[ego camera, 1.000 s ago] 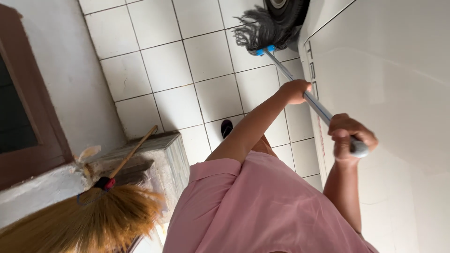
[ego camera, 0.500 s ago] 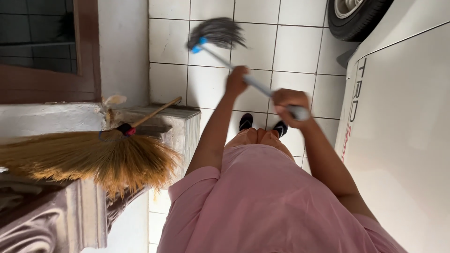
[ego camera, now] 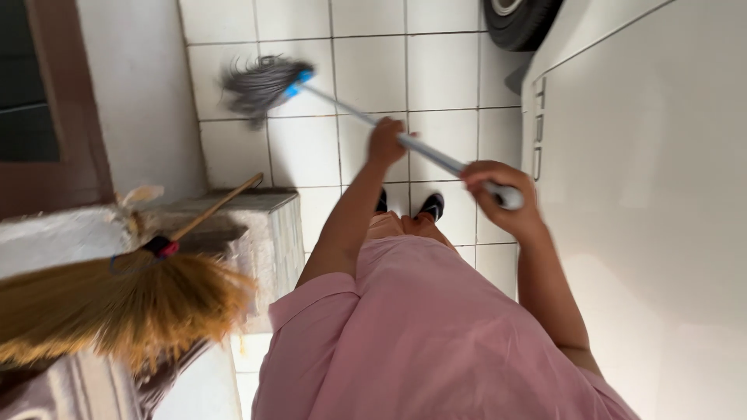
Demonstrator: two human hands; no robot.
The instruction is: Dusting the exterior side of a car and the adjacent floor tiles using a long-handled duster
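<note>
Both my hands grip a mop with a silver metal handle (ego camera: 436,158). My left hand (ego camera: 387,142) holds the shaft further down, and my right hand (ego camera: 498,196) wraps the top end. The grey string mop head (ego camera: 257,84), joined by a blue collar, rests on the white tiled floor (ego camera: 443,70) at the upper left, close to the white wall. My pink shirt fills the lower middle, and my dark shoes (ego camera: 430,206) show below the handle.
A white car body (ego camera: 646,194) fills the right side, with its black tyre (ego camera: 517,19) at the top. A straw broom (ego camera: 117,299) with a wooden stick leans on a tiled ledge (ego camera: 264,225) at the left. A brown wooden frame (ego camera: 62,109) stands behind.
The mop head has swept from beside the car tyre leftward across the tiles to near the wall. Both hands stayed on the handle and shifted with it.
</note>
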